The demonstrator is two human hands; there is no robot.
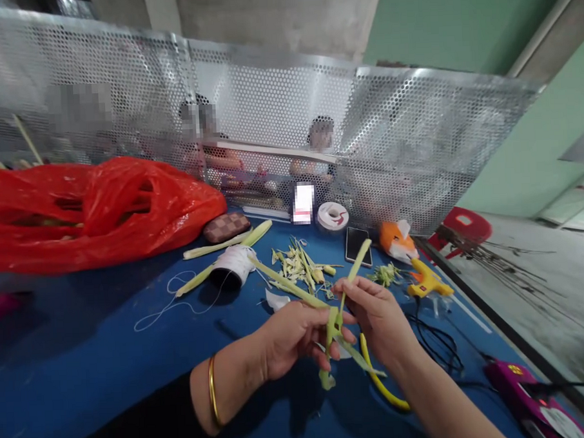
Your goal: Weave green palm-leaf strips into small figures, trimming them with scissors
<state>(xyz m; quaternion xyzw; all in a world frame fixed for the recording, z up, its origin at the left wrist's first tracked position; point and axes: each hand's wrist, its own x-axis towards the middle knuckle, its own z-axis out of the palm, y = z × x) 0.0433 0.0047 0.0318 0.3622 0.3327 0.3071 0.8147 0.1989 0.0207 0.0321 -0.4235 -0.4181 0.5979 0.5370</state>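
Observation:
My left hand (301,335) pinches several pale green leaf strips (333,327) that cross one another in a small woven knot. One long strip (289,283) runs from there up and left toward a spool of white thread (233,267). With fingers closed, my right hand (373,306) grips another upright strip (356,264) that leads down into the crossing. Loose strip ends hang below my fingers. Under my right hand a curved yellow tube or cord (381,386) lies on the blue table (149,380). White scraps (277,300) lie near my left fingertips.
A red plastic bag (103,214) fills the back left, beside a checkered pouch (226,227). Leaf cuttings (301,264), a white tape roll (333,216), a phone (357,245), a yellow glue gun (429,281) and a purple power strip (536,399) lie around. A perforated metal screen (277,97) stands behind.

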